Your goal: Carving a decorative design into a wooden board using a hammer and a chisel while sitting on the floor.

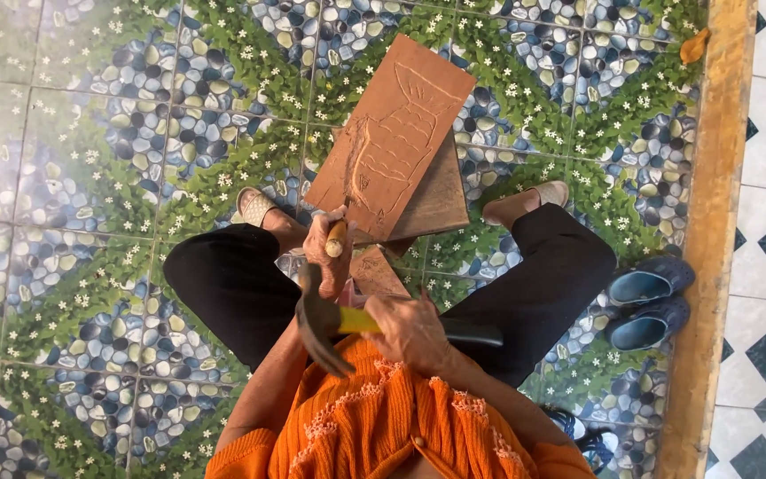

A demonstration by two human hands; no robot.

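A reddish-brown wooden board (396, 133) with a carved vase-like outline lies tilted on the tiled floor, resting on a second board (441, 200) beneath it. My left hand (328, 253) grips a wooden-handled chisel (337, 238) whose tip meets the board's near edge. My right hand (414, 333) holds a claw hammer (325, 324) by its yellow and black handle, its dark head raised just behind the chisel. I sit with knees apart in black trousers and an orange knitted top.
My sandalled feet (254, 206) flank the boards. A small wood piece (376, 270) lies between my knees. A pair of blue clogs (649, 302) sits at the right by a yellowish raised kerb (711, 222); beyond it is black-and-white diamond tiling.
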